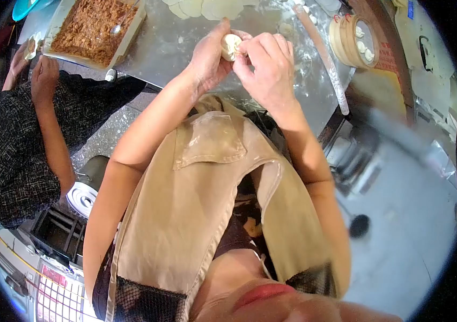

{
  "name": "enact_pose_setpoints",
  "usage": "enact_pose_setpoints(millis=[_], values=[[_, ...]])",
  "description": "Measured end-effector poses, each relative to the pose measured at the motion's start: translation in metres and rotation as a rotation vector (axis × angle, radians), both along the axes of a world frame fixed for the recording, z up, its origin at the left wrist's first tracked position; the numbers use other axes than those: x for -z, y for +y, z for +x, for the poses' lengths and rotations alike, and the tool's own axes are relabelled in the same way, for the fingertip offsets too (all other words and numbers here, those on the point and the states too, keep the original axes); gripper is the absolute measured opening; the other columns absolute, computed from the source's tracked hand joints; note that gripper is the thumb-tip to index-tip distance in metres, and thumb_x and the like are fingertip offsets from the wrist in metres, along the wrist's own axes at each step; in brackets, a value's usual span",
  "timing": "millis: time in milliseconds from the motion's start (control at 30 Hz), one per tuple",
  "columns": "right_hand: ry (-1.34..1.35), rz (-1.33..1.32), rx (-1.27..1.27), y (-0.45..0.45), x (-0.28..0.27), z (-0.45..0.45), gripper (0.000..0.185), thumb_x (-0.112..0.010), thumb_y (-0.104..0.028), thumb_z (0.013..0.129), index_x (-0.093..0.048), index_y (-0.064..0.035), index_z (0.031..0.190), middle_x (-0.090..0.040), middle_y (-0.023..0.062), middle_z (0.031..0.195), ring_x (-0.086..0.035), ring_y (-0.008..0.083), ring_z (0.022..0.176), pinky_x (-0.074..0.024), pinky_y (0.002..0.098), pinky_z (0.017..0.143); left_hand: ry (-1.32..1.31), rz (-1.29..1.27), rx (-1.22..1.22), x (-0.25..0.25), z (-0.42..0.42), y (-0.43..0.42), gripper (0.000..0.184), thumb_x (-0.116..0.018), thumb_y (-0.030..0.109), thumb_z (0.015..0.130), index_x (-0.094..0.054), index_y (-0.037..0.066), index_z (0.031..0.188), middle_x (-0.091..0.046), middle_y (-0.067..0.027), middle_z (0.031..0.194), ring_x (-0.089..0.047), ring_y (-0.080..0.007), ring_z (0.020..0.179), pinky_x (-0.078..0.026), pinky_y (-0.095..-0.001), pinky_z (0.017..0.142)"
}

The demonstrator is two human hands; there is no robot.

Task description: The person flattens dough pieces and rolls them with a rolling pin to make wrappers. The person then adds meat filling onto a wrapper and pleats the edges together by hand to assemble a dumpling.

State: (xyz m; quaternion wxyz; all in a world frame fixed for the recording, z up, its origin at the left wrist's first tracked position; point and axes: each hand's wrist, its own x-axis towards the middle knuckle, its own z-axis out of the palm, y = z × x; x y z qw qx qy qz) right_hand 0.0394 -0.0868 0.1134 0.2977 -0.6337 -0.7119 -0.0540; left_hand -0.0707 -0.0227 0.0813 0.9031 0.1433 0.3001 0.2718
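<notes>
A small pleated dough bun (230,46) sits in my left hand (211,58), whose fingers curl around it above the near edge of the metal table. Against the bun's right side, my right hand (269,65) pinches the gathered dough between thumb and fingers. Whatever lies inside the bun is hidden. Just beyond my hands, thin round dough wrappers (207,7) overlap on the table. A floury rolling pin (325,56) lies lengthwise to the right of my right hand.
A deep tray (137,33) of reddish-brown minced filling stands at the left, a spoon (116,29) in it. Several buns (367,53) fill a round bamboo steamer (340,40) at right. On the left, a co-worker's hands (44,80) hold a filled wrapper (31,47). Flour dusts the metal table (172,45).
</notes>
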Motion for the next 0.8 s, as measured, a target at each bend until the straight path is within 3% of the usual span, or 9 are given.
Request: enact_pose_setpoints(millis=[67,167,267,367,467,567,633,767,800], values=[[-0.038,0.023,-0.155,-0.001,-0.007,0.005,0.018,-0.07,-0.015,0.064,-0.057,-0.0102,0.075,-0.05,0.0012,0.078,-0.05,0.0205,0.078,-0.0371,0.0344,0.068,0.025,-0.012,0.035,0.01,-0.003,0.006,0.044,-0.033,0.036,0.097,-0.055,-0.001,0.09,-0.06,-0.0111,0.084,-0.06,-0.0195,0.075,-0.052,-0.0332,0.071],[-0.145,-0.032,-0.262,-0.004,-0.02,0.018,0.027,-0.072,-0.025,0.062,-0.057,-0.0105,0.079,-0.051,0.001,0.082,-0.05,0.02,0.081,-0.0376,0.0338,0.07,-0.258,0.007,0.272,0.019,-0.01,0.012,0.041,-0.036,0.035,0.096,-0.055,0.0,0.092,-0.06,-0.0101,0.084,-0.06,-0.018,0.071,-0.052,-0.0298,0.063],[-0.179,-0.012,-0.23,-0.002,-0.024,0.023,0.035,-0.071,-0.033,0.06,-0.057,-0.0116,0.083,-0.051,0.0013,0.085,-0.049,0.0201,0.083,-0.0377,0.034,0.071,-0.099,0.047,0.354,0.007,-0.002,0.01,0.039,-0.038,0.039,0.096,-0.056,0.005,0.098,-0.062,-0.0054,0.086,-0.061,-0.0125,0.075,-0.054,-0.0257,0.061],[-0.245,-0.1,-0.26,-0.006,-0.025,0.027,0.037,-0.069,-0.035,0.062,-0.056,-0.0107,0.086,-0.05,0.002,0.089,-0.049,0.0204,0.086,-0.0377,0.0347,0.072,0.035,0.081,0.377,0.0,0.006,0.007,0.042,-0.036,0.038,0.096,-0.053,0.0,0.101,-0.06,-0.009,0.086,-0.062,-0.0181,0.073,-0.057,-0.0328,0.066],[-0.35,-0.112,-0.255,-0.023,-0.012,0.032,0.038,-0.068,-0.039,0.063,-0.056,-0.0091,0.083,-0.05,0.0027,0.09,-0.048,0.021,0.088,-0.0378,0.0346,0.073,0.102,0.028,0.538,0.012,0.01,0.0,0.048,-0.031,0.044,0.096,-0.049,0.003,0.114,-0.061,-0.0096,0.101,-0.063,-0.0174,0.092,-0.058,-0.0321,0.07],[-0.168,-0.224,-0.192,-0.041,0.004,0.043,0.029,-0.067,-0.033,0.069,-0.057,-0.0075,0.08,-0.051,0.0038,0.092,-0.049,0.0221,0.088,-0.0379,0.035,0.074,0.092,-0.119,0.588,0.022,0.019,-0.01,0.053,-0.028,0.046,0.096,-0.049,0.0,0.114,-0.06,-0.0116,0.104,-0.063,-0.0208,0.092,-0.057,-0.0339,0.075],[-0.107,-0.145,-0.046,-0.049,0.032,0.071,0.009,-0.061,-0.014,0.074,-0.058,-0.0064,0.077,-0.053,0.0052,0.09,-0.049,0.0235,0.086,-0.0382,0.0368,0.074,0.153,-0.137,0.592,0.07,0.027,-0.013,0.06,-0.031,0.051,0.095,-0.049,-0.002,0.117,-0.059,-0.0129,0.107,-0.063,-0.0234,0.088,-0.054,-0.0341,0.076],[-0.054,-0.126,0.211,-0.056,0.062,0.126,0.006,-0.056,-0.007,0.075,-0.061,-0.0066,0.08,-0.056,0.0057,0.088,-0.051,0.0245,0.086,-0.0389,0.0372,0.074,0.813,0.68,0.464,0.133,0.022,0.027,0.03,-0.056,0.026,0.088,-0.061,0.0,0.102,-0.064,-0.0109,0.093,-0.061,-0.0198,0.086,-0.049,-0.0314,0.073],[-0.019,-0.141,0.292,-0.057,0.071,0.138,0.008,-0.056,-0.006,0.075,-0.061,-0.0065,0.081,-0.056,0.0067,0.088,-0.053,0.0261,0.087,-0.04,0.0382,0.074,0.954,0.878,0.315,0.132,0.027,0.042,0.027,-0.059,0.023,0.085,-0.061,0.001,0.101,-0.064,-0.0105,0.089,-0.062,-0.021,0.086,-0.049,-0.0332,0.073]])
